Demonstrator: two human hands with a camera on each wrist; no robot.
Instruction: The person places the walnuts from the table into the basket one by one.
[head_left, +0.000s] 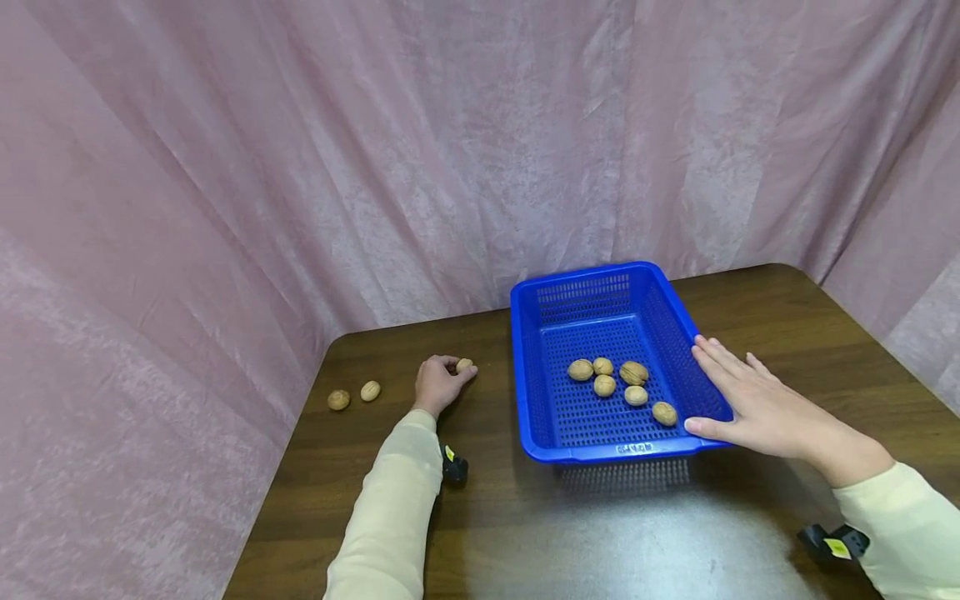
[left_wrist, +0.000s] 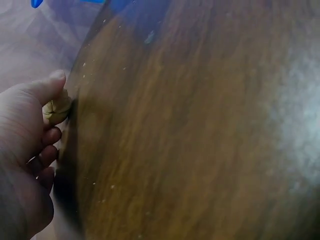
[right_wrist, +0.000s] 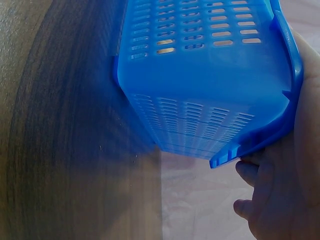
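My left hand (head_left: pixel 441 384) is at the table's left part, its thumb and curled fingers pinching a walnut (head_left: pixel 464 365). In the left wrist view the walnut (left_wrist: pixel 57 108) shows between the thumb and fingers, close to the tabletop. My right hand (head_left: pixel 757 412) rests on the right rim of a blue plastic basket (head_left: pixel 528 375) with its fingers straight. From the right wrist view, the basket's (right_wrist: pixel 200 82) perforated outer wall is seen beside the hand (right_wrist: pixel 280 185). Several walnuts (head_left: pixel 604 385) lie on the basket floor, towards its near right part.
Two more walnuts, a darker one (head_left: pixel 339 400) and a paler one (head_left: pixel 371 391), lie on the brown wooden table (head_left: pixel 480 517) left of my left hand. A pink curtain (head_left: pixel 480 150) hangs behind the table and along its sides.
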